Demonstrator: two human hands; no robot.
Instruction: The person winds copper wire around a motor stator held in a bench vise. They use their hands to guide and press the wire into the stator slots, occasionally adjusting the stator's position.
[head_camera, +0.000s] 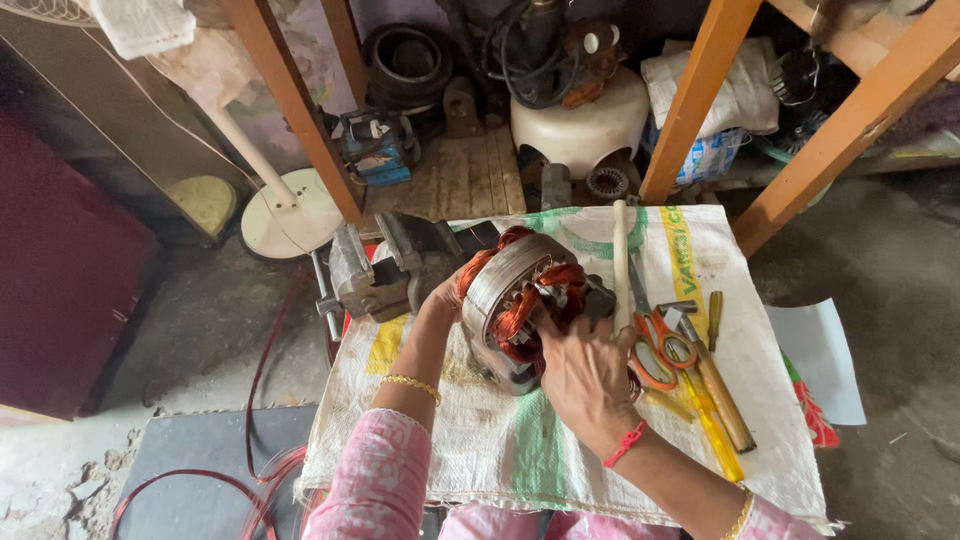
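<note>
A round metal motor stator (510, 300) with copper wire coils stands on edge on a white woven sack (600, 440). My left hand (442, 298) grips its left rim from behind. My right hand (582, 370) presses its fingers into the copper coils at the stator's right face. Both wrists wear bangles, and a red thread circles the right wrist.
A metal bench vise (375, 275) sits left of the stator. Orange-handled scissors (655, 345), a wooden-handled tool (722, 395), a yellow-handled tool (716, 440) and a white stick (621, 262) lie to the right. Red wire (262, 465) loops on the floor. Wooden frame legs (690, 100) and motor parts stand behind.
</note>
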